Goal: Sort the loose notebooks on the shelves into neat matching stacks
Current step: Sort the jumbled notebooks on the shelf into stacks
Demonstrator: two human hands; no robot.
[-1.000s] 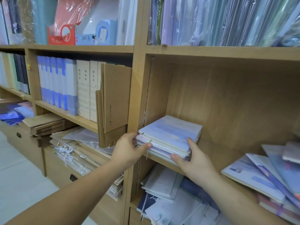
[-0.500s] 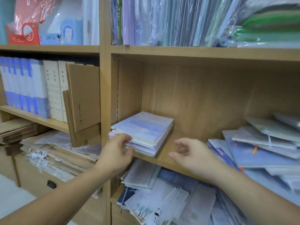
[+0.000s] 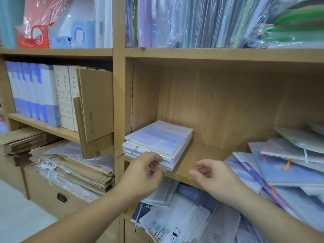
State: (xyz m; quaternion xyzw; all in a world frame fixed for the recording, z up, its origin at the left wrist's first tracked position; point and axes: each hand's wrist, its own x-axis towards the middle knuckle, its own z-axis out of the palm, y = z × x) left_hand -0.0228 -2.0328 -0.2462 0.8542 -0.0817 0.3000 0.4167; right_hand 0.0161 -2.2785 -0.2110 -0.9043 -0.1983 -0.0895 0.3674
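A neat stack of pale blue-and-lilac notebooks lies at the left end of the middle wooden shelf. My left hand is at the stack's front corner, thumb above and fingers below, pinching its lower notebooks. My right hand hovers over the bare shelf board just right of the stack, fingers loosely curled and holding nothing. A loose, slanted pile of blue notebooks with orange ribbon markers sprawls at the shelf's right end. More loose notebooks lie jumbled on the shelf below, partly hidden by my arms.
Plastic-wrapped folders stand upright on the shelf above. In the left bay are blue-and-white file boxes, brown cardboard folders and piles of kraft envelopes. A drawer handle sits low on the left.
My right hand let go of the stack's right side and drew back over the bare shelf. My left hand slid from the stack's left edge to its front corner. The view shifted right.
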